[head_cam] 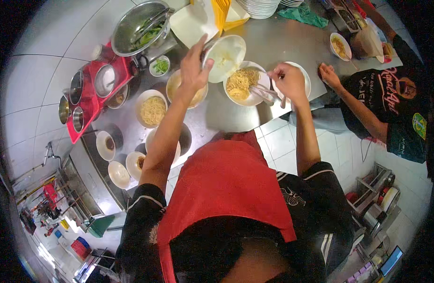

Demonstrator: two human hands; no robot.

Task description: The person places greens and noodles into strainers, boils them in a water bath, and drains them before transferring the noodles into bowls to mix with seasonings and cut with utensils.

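In my left hand (195, 69) is a pale bowl (228, 58), tipped on its side with wet residue inside. Just below its rim stands a white bowl of noodles (242, 83) on the steel counter. My right hand (290, 83) pinches a thin metal utensil whose tip reaches the noodles; fingers hide most of it. Other metal cutlery (263, 94) leans across that bowl's right rim. Behind my right hand sits another white bowl (303, 76), partly covered by it. To the left are a bowl of plain noodles (152, 109) and a bowl with yellowish contents (194, 99).
A steel basin of greens (142, 32), a small bowl of chopped greens (159, 66) and a red rack of containers (110, 76) stand left. Sauce bowls (135, 164) line the near left. Stacked plates (261, 7) are at the back. A co-worker (372, 102) stands right, near another noodle bowl (340, 46).
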